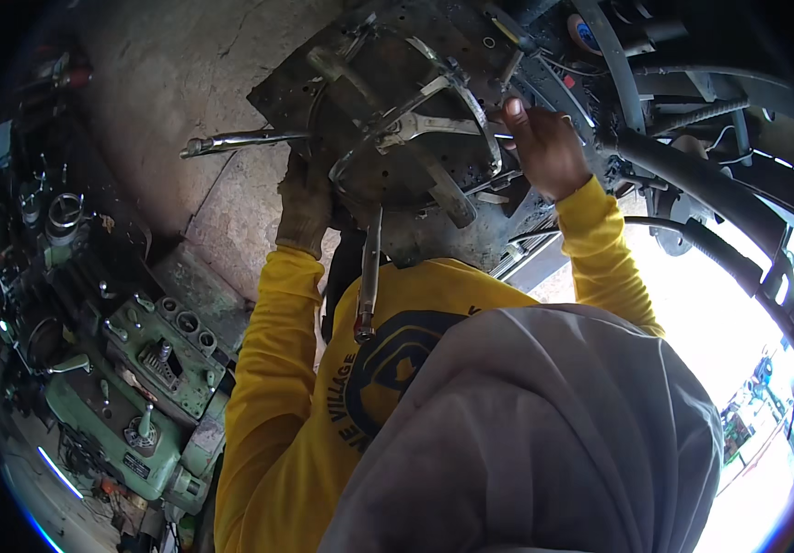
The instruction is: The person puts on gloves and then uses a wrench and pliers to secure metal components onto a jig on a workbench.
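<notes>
My right hand [549, 152] is bare and closed, thumb up, around the end of a light metal bar that looks like a wrench [448, 124]. The bar's forked head lies over the middle of a welded metal frame [467, 97] with curved rods. From this frame one tubular leg [245, 140] sticks out to the left and another tubular leg [371, 267] points toward my body. A work glove covers my left hand [303, 210], which is at the frame's near left side; its fingers are hidden in shadow. Under the frame is a dark steel plate [279, 90] with drilled holes.
A green machine [111, 405] with levers and knobs stands at the left. Dark pipes and bars [701, 180] crowd the right side. Concrete floor [167, 69] shows at the upper left. Bright light comes in at the lower right.
</notes>
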Tool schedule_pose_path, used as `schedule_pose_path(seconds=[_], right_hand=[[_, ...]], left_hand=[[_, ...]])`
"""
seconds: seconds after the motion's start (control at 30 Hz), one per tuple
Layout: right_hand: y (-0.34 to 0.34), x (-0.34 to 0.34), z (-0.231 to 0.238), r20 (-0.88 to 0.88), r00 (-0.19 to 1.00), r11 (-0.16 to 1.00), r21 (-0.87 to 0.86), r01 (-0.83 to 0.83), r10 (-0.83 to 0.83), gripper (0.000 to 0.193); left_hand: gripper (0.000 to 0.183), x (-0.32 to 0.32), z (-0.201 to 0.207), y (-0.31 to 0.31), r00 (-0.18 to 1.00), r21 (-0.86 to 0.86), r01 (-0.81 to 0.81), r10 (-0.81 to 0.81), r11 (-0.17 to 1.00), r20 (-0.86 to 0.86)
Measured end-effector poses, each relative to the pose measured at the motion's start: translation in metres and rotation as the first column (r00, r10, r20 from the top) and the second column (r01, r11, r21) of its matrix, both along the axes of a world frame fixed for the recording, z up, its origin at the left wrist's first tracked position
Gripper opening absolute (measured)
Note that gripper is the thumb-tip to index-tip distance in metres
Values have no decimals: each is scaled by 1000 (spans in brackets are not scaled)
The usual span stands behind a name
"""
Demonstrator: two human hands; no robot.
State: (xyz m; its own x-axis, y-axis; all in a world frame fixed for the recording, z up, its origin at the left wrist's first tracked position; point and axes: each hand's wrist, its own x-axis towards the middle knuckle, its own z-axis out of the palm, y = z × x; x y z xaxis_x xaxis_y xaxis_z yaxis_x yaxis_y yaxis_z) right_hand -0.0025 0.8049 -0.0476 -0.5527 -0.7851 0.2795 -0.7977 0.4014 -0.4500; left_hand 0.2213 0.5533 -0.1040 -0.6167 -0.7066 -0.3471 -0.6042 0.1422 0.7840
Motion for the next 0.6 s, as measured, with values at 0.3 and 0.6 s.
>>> schedule_pose_path(seconds=[0.3,0.6], right_hand=[[-46,-72,17,-241,956,983,114,-142,166,43],[-103,-103,44,125,907,841,340,-420,403,31]], left_hand=[[57,5,-18,-9,994,73,54,-46,996,-101],[51,1,-10,-1,973,251,-57,111,966,-203]])
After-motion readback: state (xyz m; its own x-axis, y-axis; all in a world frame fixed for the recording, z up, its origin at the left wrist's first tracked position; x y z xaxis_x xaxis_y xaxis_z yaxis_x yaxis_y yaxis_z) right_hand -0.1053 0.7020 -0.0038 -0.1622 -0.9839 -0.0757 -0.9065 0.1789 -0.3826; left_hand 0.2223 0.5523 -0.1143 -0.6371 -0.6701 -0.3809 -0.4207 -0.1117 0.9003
